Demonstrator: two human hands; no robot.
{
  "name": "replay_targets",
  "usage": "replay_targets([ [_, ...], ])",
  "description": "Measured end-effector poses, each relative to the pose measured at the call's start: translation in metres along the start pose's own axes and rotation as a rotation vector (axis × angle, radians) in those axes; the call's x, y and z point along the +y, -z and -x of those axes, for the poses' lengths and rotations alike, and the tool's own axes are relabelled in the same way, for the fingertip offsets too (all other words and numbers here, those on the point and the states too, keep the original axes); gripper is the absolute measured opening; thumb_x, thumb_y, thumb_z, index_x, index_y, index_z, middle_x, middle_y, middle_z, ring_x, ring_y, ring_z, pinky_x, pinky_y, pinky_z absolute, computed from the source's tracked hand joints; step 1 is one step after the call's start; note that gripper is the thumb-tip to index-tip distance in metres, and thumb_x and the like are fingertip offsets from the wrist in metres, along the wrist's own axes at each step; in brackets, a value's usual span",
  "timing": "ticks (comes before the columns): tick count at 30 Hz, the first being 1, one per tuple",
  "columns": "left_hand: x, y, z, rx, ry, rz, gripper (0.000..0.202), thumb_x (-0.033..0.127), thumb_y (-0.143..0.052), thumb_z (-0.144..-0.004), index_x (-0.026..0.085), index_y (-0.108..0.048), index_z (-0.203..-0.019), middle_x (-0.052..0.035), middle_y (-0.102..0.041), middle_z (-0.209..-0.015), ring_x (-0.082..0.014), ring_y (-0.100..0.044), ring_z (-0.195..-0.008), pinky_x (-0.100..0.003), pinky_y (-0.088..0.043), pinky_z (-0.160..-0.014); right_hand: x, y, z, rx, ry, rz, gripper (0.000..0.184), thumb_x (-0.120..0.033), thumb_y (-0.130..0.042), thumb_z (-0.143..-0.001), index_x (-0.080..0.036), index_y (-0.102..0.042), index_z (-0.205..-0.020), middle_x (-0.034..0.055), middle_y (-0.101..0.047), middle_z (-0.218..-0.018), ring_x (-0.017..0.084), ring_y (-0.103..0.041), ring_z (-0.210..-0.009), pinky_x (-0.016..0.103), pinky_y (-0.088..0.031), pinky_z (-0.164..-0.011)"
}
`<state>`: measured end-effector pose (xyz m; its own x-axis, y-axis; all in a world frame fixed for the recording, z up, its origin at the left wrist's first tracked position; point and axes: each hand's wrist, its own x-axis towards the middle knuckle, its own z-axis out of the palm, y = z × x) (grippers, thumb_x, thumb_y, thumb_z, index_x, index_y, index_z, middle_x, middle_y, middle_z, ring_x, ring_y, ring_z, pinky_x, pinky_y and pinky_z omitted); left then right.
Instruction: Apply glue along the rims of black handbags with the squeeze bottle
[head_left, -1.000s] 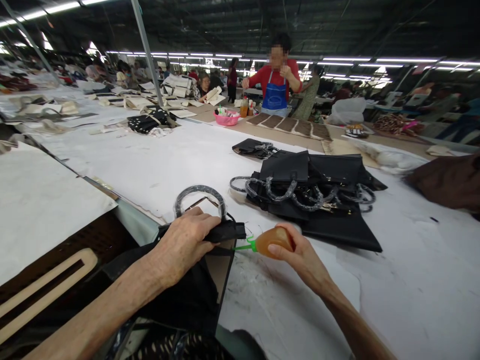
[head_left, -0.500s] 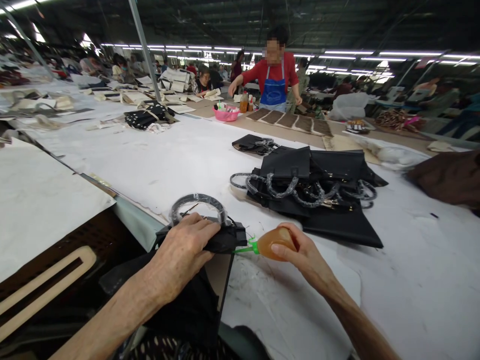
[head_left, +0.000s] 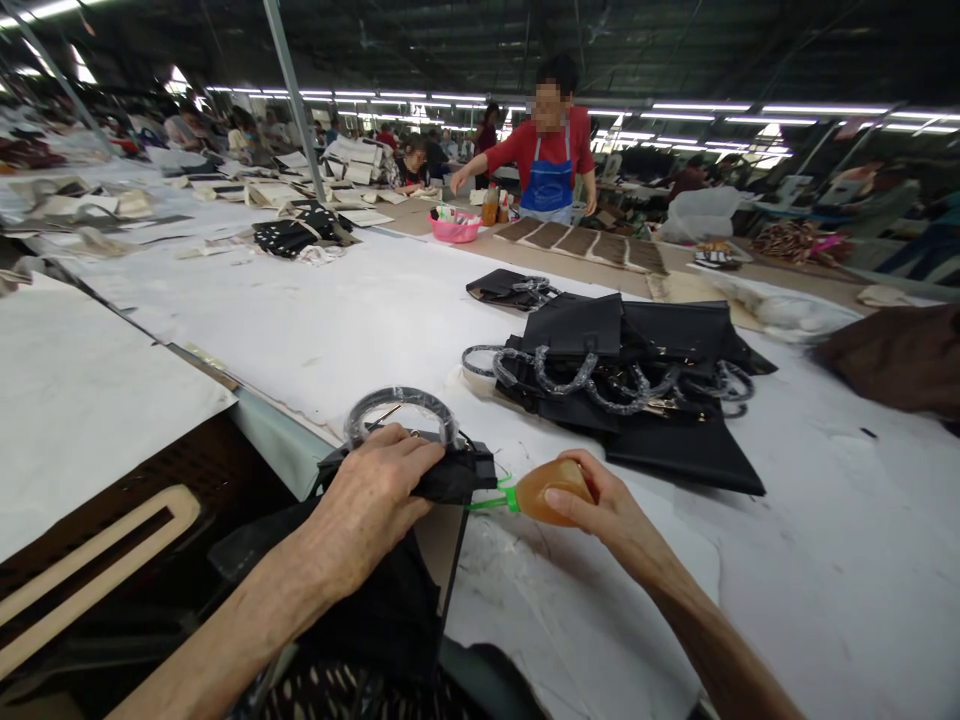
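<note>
My left hand is closed over the top edge of a black bag that lies at the near edge of the white table. The bag's plastic-wrapped round handle sticks up just beyond my fingers. My right hand grips an amber squeeze bottle with a green nozzle. The nozzle tip touches the bag's folded edge beside my left fingers.
A pile of finished black bags with wrapped handles lies beyond my right hand. One more black bag sits farther back. A person in a red top and blue apron stands across the table near a pink basket. A brown bundle is at right.
My hands, the bag and the bottle have hardly moved. The person in red lowered a hand from the face and now reaches towards the table.
</note>
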<state>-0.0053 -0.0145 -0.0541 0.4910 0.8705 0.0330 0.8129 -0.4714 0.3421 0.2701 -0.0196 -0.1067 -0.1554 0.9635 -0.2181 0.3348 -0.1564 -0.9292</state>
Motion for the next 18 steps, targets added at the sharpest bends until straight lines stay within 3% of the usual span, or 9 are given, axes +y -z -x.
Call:
replay_targets([
  [18, 0.0032, 0.0040, 0.0017, -0.038, 0.002, 0.020, 0.029, 0.003, -0.049, -0.070, 0.019, -0.057, -0.093, -0.0043, -0.061, -0.097, -0.0220, -0.048, -0.094, -0.034, -0.043, -0.081, 0.0025, 0.0006, 0.0007, 0.040, 0.004, -0.014, 0.033, -0.045, -0.061, -0.080, -0.019, -0.051, -0.097, 0.0005, -0.056, -0.077, 0.017, -0.046, -0.066, 0.027, -0.033, -0.051],
])
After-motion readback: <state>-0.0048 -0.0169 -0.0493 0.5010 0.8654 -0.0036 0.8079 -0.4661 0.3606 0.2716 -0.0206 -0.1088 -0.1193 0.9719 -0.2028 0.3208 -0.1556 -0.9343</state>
